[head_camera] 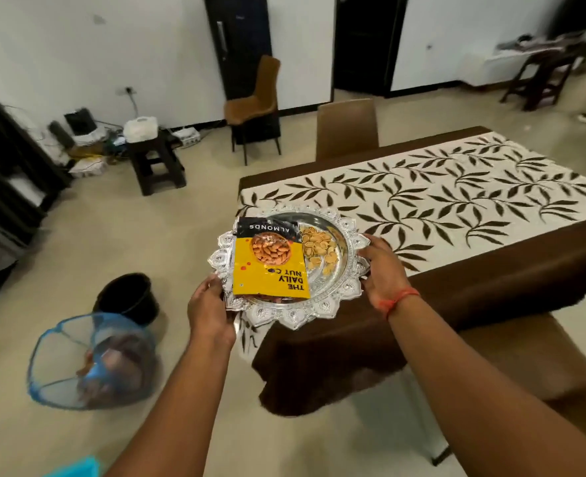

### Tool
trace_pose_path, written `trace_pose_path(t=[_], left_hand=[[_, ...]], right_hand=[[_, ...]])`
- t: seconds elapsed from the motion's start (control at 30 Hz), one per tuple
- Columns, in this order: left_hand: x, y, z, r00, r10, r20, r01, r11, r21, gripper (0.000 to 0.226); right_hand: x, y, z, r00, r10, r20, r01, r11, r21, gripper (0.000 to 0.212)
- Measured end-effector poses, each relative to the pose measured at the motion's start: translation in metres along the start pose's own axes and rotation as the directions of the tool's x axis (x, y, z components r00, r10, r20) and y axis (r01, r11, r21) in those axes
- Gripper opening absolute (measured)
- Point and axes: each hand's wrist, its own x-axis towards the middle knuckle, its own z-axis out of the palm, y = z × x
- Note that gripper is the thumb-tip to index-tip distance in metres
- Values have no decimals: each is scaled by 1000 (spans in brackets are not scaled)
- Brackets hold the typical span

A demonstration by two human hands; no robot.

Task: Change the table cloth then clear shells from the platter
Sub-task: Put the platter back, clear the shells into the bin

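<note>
At the near left corner of the table (pixel 491 280), one silver platter (pixel 322 308) sits partly over the edge, above the leaf-print table cloth (pixel 457 194). Two hands hold it: the left hand (pixel 210 309) grips the rim nearest the corner, and the right hand (pixel 383 270) curls its fingers round the opposite rim. On the platter lies one almond packet (pixel 271 259), its long axis running from the person toward the far edge, its print upside down. One heap of shells (pixel 319 251) lies right of it. On the floor stand one black bucket (pixel 128 297) and one blue mesh basket (pixel 92 361).
</note>
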Motion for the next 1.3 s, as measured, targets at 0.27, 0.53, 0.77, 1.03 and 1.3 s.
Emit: trace_pose_path(t=[0.27,0.53,0.77,1.03,1.3], left_hand=[[68,-40,138,981,-112,157,89,985,147,28],[140,-62,251,870,-262,417,121,935,335,27],[179,-96,348,806,-321,497,83,893,442,31],[219,-145,475,857,-327,397,102,865,492,29],[262,-182,570,893,-288,346,79,857,509,31]], right_hand=[[94,-41,-72,979,-18,-204,22,1000,17,37],[151,-86,-116,929,-63,-364,90,994,58,38],[222,-115,-170,892,-23,-451,64,995,74,41],[352,-157,-243,918,1,-397,14,999,37,44],[460,-192,-290,934,10,-358,-20,1000,-24,49]])
